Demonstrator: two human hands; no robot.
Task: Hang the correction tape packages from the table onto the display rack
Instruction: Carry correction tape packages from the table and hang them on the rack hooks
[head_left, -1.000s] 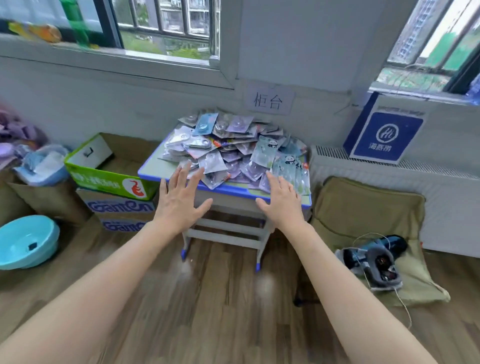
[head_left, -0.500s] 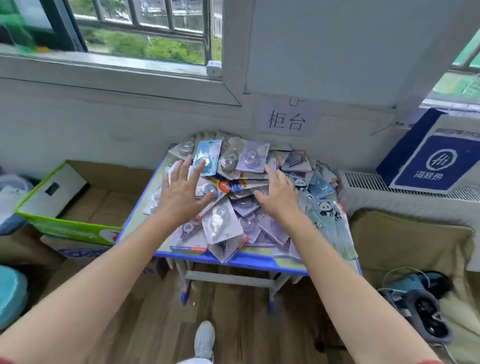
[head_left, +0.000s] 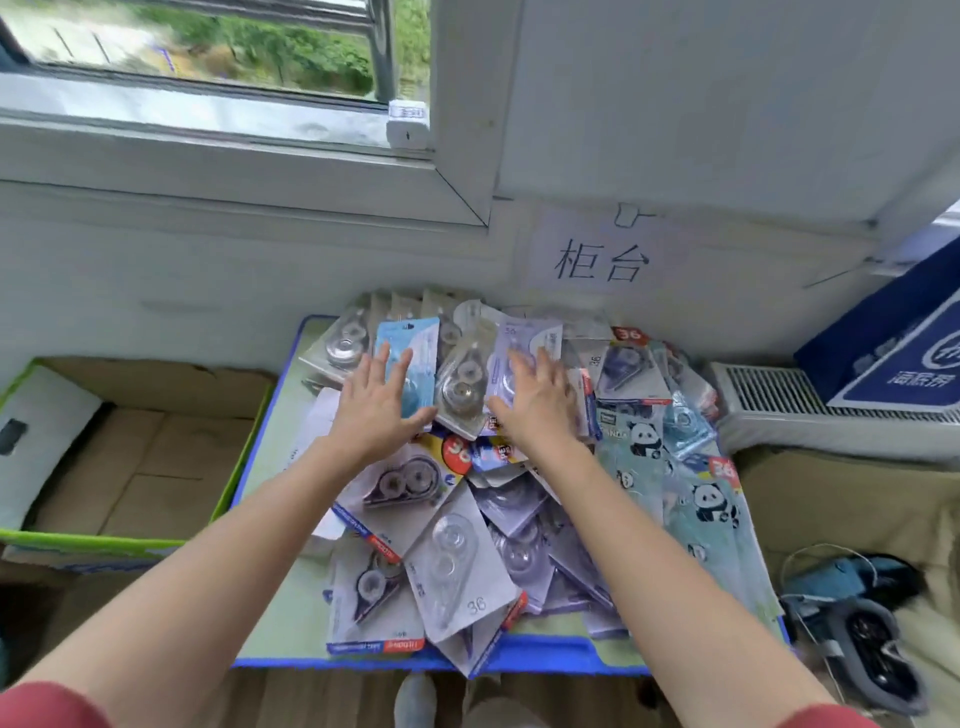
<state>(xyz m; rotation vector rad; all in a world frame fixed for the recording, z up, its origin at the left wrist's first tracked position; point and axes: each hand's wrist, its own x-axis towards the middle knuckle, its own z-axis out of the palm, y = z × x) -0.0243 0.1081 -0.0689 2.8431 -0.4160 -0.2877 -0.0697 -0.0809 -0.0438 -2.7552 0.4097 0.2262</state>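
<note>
Both hands are held flat with fingers spread, and nothing is gripped. The left hand (head_left: 376, 410) is laid over a light blue package (head_left: 410, 340), the right hand (head_left: 537, 400) over a lilac package (head_left: 535, 336), at the far side of the table (head_left: 545, 662). The blue-rimmed table is heaped with correction tape packages (head_left: 452, 561). Left of the table an open cardboard box (head_left: 140, 457) is seen. Behind the table is a white wall bearing a paper sign (head_left: 597, 260) and a window (head_left: 208, 52), and to the table's right is a radiator (head_left: 769, 400).
</note>
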